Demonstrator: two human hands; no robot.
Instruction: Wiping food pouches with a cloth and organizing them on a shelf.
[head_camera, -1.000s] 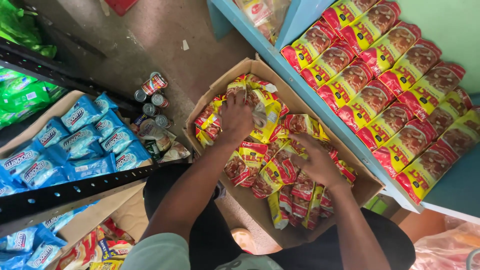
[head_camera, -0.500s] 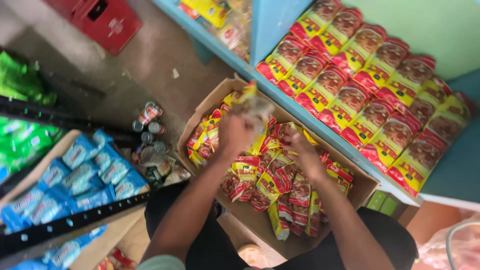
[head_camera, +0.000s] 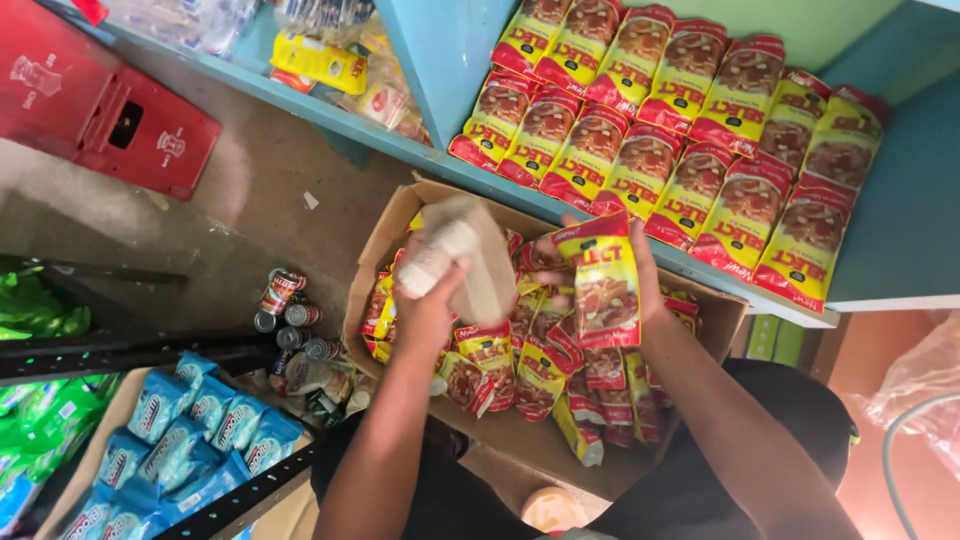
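Above the carton (head_camera: 400, 225), a red-and-yellow packet (head_camera: 603, 290) in the right hand (head_camera: 640, 275).

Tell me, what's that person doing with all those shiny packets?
A person is leaning over a cardboard box full of red-and-yellow packets. The right hand holds one packet up above the box. The left hand lifts a blurry bundle, hard to make out. Rows of matching packets already lie on the blue shelf beside the box.
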